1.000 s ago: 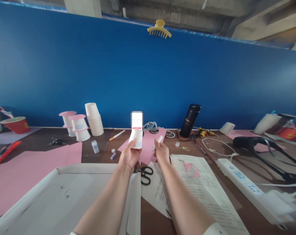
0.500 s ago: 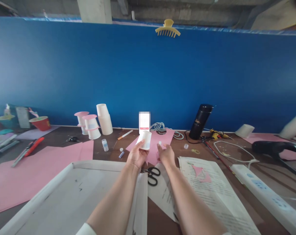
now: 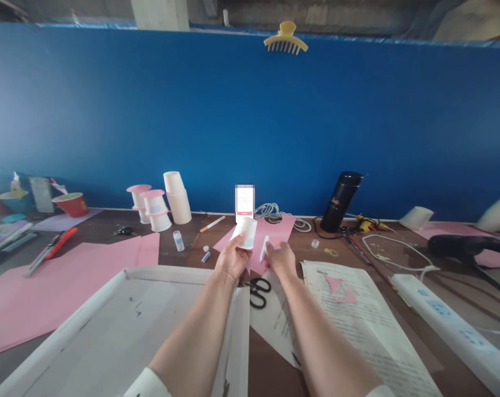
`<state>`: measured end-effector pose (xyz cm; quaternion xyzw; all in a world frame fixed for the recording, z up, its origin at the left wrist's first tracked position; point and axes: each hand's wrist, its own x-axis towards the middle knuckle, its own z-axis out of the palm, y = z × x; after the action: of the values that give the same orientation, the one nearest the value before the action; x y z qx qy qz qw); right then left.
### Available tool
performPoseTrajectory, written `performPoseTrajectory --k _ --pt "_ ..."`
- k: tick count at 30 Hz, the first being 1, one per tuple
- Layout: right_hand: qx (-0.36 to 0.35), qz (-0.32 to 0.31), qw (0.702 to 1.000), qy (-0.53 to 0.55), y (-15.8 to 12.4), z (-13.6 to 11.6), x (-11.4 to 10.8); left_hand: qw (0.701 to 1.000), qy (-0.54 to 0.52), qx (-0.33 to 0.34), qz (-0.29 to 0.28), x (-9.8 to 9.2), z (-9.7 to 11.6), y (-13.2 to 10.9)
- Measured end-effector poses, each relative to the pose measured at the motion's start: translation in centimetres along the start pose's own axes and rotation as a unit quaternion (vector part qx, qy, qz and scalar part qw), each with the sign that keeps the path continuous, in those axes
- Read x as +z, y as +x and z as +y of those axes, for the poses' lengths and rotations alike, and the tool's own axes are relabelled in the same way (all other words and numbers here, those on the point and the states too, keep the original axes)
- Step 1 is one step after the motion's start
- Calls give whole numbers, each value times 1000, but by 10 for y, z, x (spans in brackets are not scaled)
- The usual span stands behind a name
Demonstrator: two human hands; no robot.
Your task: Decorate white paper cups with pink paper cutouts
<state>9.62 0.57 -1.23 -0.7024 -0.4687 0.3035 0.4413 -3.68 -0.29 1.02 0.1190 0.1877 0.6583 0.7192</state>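
A blue partition point(image 3: 217, 121) backs a brown desk point(image 3: 270, 358); on it, under the work, lies a pink paper sheet point(image 3: 283, 232), which is best left flat as a backing; the left hand point(image 3: 231, 262) grasps the paper cup, thumb on its near side, and a light hold seems wise, since a thin wall would likely dent under a hard squeeze; the right hand point(image 3: 281, 259) pinches a slim white stick between thumb and fingers, its exact kind too small to tell; black-handled scissors point(image 3: 259, 292) lie just below the hands, so the wrists do well to pass clear of them; the white paper cup point(image 3: 246, 234) is tilted above the pink sheet, just beside the stick but apart from it; the slim white stick point(image 3: 264, 249) stands nearly upright, and short, light strokes, with the cup steadied first, would probably serve better than pressing.
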Motion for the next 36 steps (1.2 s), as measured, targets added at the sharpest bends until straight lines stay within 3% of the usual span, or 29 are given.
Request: performPoseTrajectory --k 9,36 --pt "-17 20 999 -24 -3 -3 -2 1000 5 2 8 2 2 -2" --pt "-28 -21 995 -93 -2 -2 -2 1000 -5 0 19 0 -3 1"
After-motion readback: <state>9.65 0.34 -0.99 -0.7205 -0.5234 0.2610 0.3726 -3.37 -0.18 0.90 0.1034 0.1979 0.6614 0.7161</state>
